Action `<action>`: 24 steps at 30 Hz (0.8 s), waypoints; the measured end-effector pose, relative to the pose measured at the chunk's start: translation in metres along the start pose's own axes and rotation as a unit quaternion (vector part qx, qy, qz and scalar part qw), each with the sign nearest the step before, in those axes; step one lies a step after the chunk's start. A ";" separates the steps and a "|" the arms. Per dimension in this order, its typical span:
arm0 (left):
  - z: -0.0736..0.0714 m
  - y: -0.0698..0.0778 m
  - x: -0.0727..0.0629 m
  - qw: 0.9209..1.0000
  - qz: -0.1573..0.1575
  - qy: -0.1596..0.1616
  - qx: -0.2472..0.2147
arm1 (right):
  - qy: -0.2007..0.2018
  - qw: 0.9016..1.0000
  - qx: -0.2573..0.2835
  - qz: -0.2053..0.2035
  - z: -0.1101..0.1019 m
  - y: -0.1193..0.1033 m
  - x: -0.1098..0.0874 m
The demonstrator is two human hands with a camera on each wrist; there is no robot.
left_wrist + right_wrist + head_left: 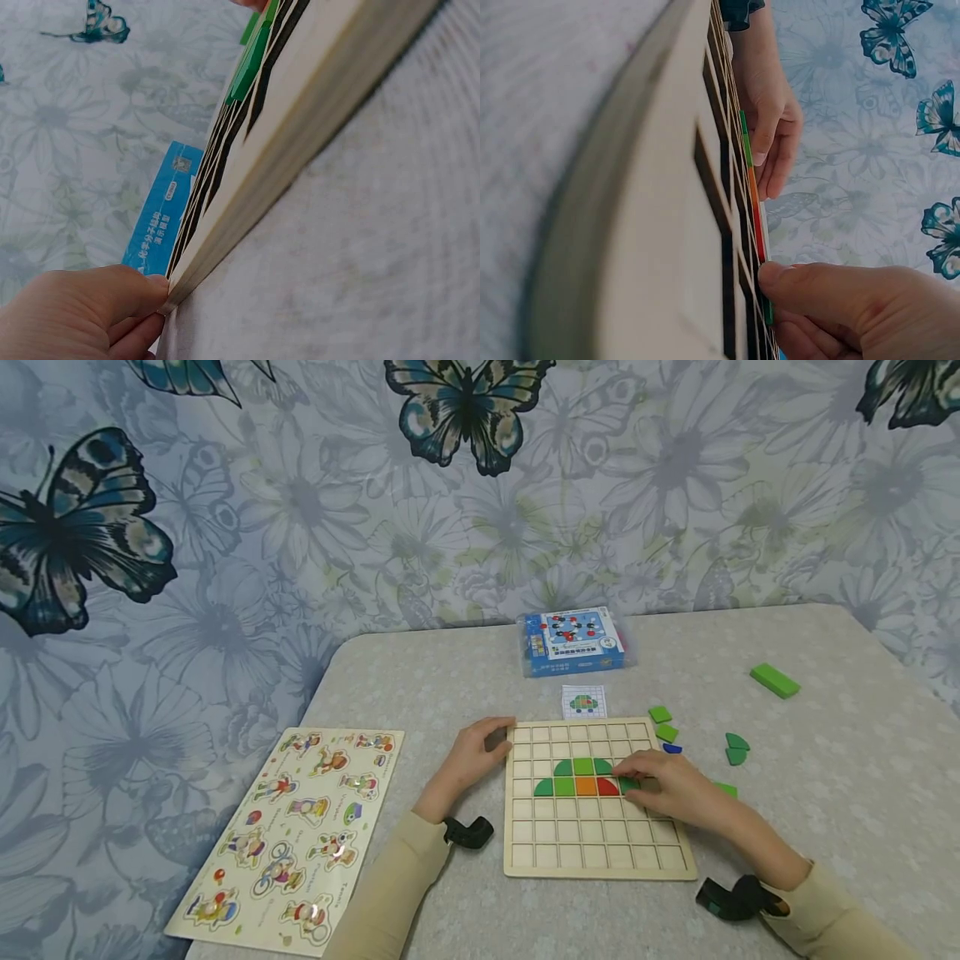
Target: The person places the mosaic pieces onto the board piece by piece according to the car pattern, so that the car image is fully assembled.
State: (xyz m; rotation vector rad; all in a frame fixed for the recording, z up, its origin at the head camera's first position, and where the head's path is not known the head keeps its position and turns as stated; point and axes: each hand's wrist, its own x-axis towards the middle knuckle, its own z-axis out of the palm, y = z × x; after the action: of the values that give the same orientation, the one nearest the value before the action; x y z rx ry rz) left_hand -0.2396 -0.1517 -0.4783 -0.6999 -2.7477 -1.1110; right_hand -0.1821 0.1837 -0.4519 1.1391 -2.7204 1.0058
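Note:
A wooden grid board (592, 858) lies on the table, bearing flat coloured pieces: green ones, an orange square (586, 786) and a red quarter-circle (607, 787). My left hand (471, 762) holds the board's far left corner; the left wrist view shows the thumb (142, 294) at the edge with curled fingers below. Over the right end of the row, my right hand (675, 785) pinches a green piece (628, 784) between thumb and fingers. In the right wrist view that green piece (768, 311) stands beside the red one, partly covered by the thumb.
Behind the board lie a small pattern card (583, 702) and a blue box (576, 642). Loose green pieces (737, 748) and a blue one (672, 748) lie to the right, with a green block (775, 680) farther off. A picture board (292, 835) lies at the left.

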 end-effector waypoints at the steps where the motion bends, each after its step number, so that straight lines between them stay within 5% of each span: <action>1: 0.000 0.000 0.000 1.000 0.001 0.001 -0.001 | 0.004 1.000 0.005 0.000 0.000 0.000 0.000; 7: 0.001 0.000 -0.001 1.000 0.002 0.005 -0.006 | 0.072 0.995 0.016 0.071 -0.017 0.011 -0.003; 15: 0.001 0.000 -0.001 1.000 0.002 0.003 -0.002 | 0.160 0.966 -0.052 0.195 -0.056 0.047 -0.025; 24: -0.001 0.001 0.000 1.000 0.003 0.004 -0.004 | 0.131 0.938 -0.101 0.304 -0.070 0.072 -0.044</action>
State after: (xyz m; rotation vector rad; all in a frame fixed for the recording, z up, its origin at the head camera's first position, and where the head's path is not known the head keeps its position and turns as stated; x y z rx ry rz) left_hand -0.2391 -0.1516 -0.4768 -0.7026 -2.7348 -1.1212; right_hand -0.2117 0.2893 -0.4473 0.1025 -2.9006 0.8042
